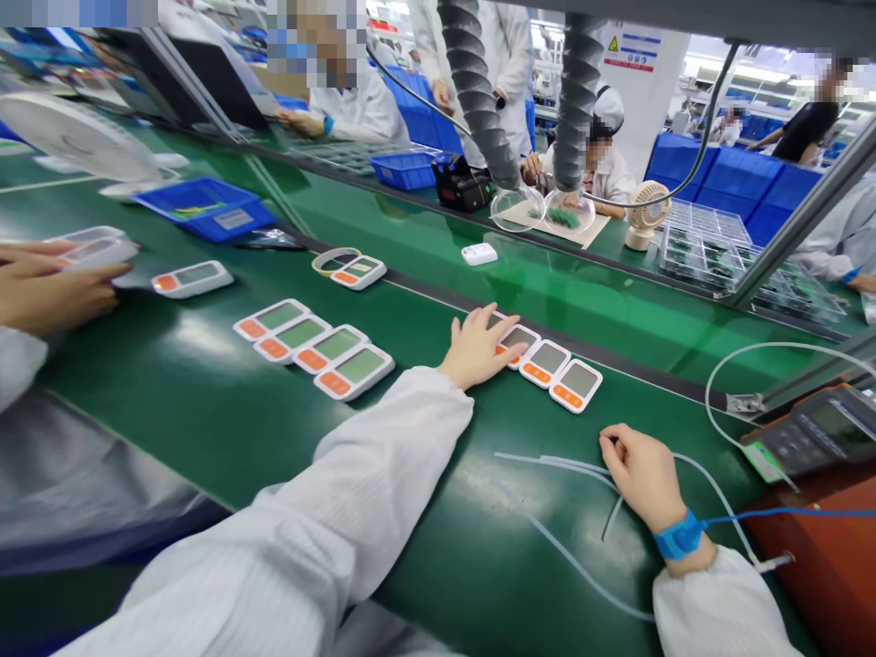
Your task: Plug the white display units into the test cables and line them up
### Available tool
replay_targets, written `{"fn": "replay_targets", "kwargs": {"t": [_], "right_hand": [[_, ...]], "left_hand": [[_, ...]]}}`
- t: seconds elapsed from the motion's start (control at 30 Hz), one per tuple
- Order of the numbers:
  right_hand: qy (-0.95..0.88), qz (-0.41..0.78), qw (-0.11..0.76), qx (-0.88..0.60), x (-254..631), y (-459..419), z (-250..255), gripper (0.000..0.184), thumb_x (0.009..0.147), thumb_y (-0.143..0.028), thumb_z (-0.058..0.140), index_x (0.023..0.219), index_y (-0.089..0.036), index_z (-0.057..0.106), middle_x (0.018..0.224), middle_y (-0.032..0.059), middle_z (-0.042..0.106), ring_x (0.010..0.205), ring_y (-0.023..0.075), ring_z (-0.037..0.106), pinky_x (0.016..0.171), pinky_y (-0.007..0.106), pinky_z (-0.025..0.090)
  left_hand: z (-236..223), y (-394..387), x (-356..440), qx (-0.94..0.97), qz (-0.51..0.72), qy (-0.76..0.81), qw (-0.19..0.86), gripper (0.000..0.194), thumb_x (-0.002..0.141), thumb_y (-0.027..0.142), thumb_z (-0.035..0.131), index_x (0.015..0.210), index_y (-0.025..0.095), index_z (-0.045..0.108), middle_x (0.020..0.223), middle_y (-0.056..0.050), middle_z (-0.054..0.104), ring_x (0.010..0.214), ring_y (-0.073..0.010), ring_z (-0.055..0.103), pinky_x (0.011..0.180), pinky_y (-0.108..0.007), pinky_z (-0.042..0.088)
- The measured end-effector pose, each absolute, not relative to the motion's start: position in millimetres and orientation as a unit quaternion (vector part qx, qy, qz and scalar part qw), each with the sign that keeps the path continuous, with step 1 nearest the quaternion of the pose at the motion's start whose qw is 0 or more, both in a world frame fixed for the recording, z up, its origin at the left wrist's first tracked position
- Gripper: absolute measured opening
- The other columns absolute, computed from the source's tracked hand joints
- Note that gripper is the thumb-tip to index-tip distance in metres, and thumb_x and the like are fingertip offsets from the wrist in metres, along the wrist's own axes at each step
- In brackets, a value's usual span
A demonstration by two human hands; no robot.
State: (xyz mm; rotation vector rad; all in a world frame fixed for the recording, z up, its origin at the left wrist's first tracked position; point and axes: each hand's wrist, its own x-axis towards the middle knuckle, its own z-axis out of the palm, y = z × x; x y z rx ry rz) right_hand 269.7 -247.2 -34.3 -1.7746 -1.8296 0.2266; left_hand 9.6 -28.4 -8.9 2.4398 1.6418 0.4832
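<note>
My left hand (477,348) reaches out over the green conveyor belt (205,401), fingers spread flat on the left end of a row of white devices with grey screens and orange buttons (551,372). My right hand (640,474) rests on the belt nearer to me. Its fingers are curled around thin white cables (547,461), and a blue wrist strap (679,538) sits on the wrist. Another row of several such devices (315,348) lies to the left.
A co-worker's hands (41,283) at the left hold a device. A blue tray (205,208), a tape roll (334,260), a meter (814,433) on a red box, two extraction hoses (479,100) and a small fan (647,212) surround the belt. Other people work behind.
</note>
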Motion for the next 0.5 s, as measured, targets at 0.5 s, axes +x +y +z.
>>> {"fn": "replay_targets", "kwargs": {"t": [0.5], "right_hand": [[-0.670, 0.100, 0.235, -0.697, 267, -241, -29, 0.010, 0.095, -0.013, 0.063, 0.089, -0.019, 0.069, 0.066, -0.0035, 0.054, 0.062, 0.0119, 0.053, 0.060, 0.024, 0.025]], "left_hand": [[23, -1, 13, 0.865, -0.073, 0.484, 0.107, 0.102, 0.068, 0.068, 0.062, 0.158, 0.030, 0.034, 0.165, -0.018, 0.026, 0.144, -0.0488, 0.034, 0.114, -0.061, 0.030]]}}
